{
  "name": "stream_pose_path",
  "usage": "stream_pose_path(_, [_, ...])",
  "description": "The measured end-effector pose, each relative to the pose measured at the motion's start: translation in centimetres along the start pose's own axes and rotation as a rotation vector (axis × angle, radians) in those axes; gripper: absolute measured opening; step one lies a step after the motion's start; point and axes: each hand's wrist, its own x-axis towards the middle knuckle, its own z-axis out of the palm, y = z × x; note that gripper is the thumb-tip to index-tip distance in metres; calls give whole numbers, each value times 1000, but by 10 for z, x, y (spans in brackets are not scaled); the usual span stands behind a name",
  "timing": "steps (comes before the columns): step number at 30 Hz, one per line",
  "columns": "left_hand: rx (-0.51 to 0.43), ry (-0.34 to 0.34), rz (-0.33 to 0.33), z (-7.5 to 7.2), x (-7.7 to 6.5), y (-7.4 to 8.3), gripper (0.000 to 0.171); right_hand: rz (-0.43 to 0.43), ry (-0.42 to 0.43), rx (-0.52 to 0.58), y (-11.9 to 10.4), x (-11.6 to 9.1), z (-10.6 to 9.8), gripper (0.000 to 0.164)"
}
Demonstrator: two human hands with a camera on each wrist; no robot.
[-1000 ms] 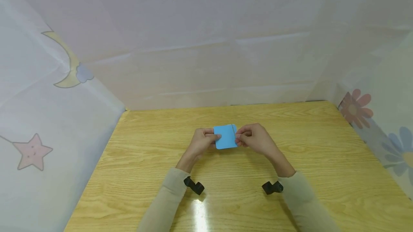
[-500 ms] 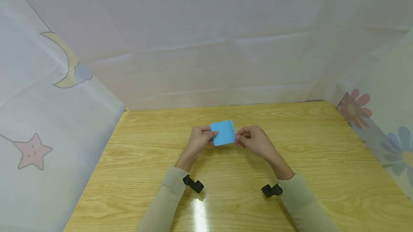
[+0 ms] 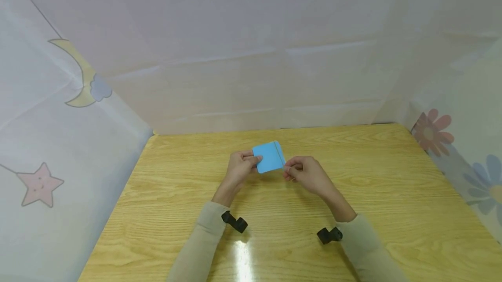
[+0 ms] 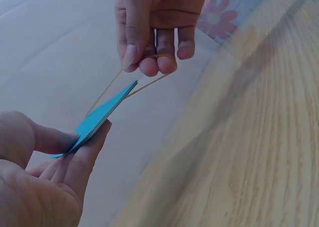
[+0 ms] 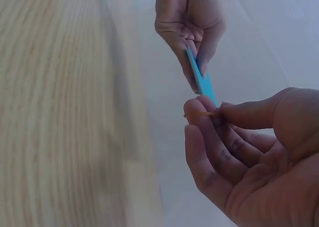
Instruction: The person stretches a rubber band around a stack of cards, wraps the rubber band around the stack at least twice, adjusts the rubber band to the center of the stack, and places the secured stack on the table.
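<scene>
My left hand pinches a thin blue square card with rounded corners, thumb on top and fingers beneath, raised off the table. A paler layer shows along the edge of the card in the left wrist view. Around the card's right part runs a thin tan rubber band, stretched out past the edge. My right hand pulls that end of the band; its thumb and fingertips pinch it, as the right wrist view also shows. Between the right fingertips and the card's near right corner, the head view shows almost no gap.
Both hands work over a wood-grain table. Pale sheets printed with a moon, a star and flowers stand at its back and sides. A black wrist camera sits on each sleeve.
The card has moved left and away from me in the left hand, tilting a little. The right hand has shifted slightly left and stays at the card's right edge with the band.
</scene>
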Motion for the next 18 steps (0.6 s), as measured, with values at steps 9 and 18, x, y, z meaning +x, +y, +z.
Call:
stream_pose_path(9, [-35,37,22,-7,5,6,33,-71,-50,61,10,-1,7,28])
stream_pose_path(18, [-35,53,26,-10,7,11,37,-84,-84,97,19,-2,11,29])
